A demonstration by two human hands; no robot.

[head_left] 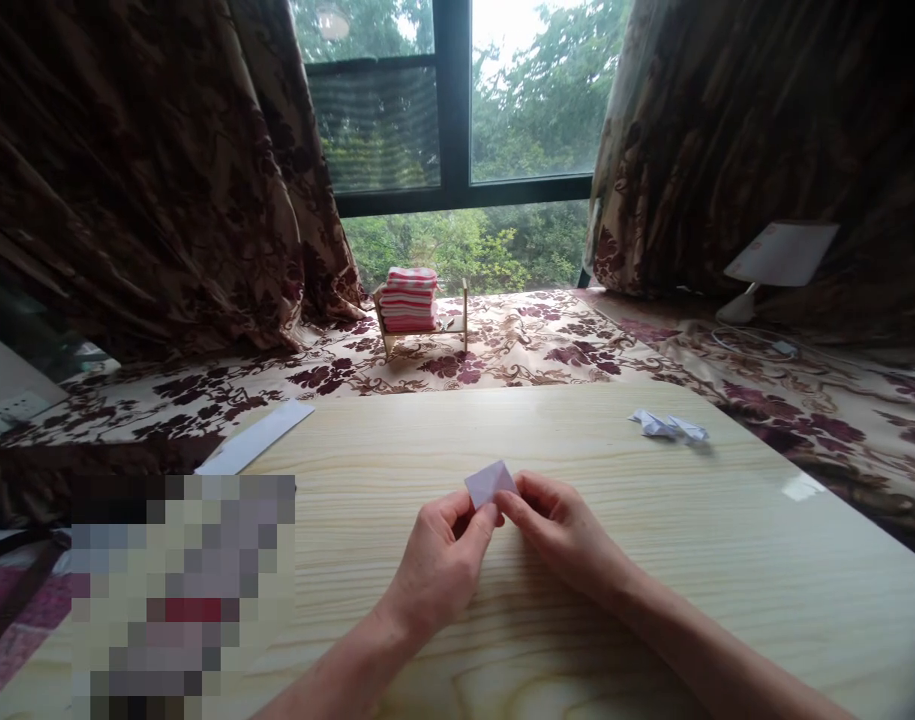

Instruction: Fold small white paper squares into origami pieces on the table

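A small folded piece of white paper point(491, 481) is held up between my two hands, over the middle of the wooden table point(367, 440). My left hand point(451, 540) pinches its lower edge between thumb and fingers. From the other side, my right hand point(558, 515) grips the lower right corner with thumb and fingertips. The hands nearly meet under the paper, which hides some of the fingertips. Several folded white paper pieces point(668, 427) lie at the table's far right.
A white paper strip point(258, 437) lies at the table's far left edge. A pixelated patch covers the near left. Beyond the table, a small rack holds folded pink-striped cloths point(410, 300) on the floral-covered ledge point(517, 340). A white lamp point(781, 255) stands at the right.
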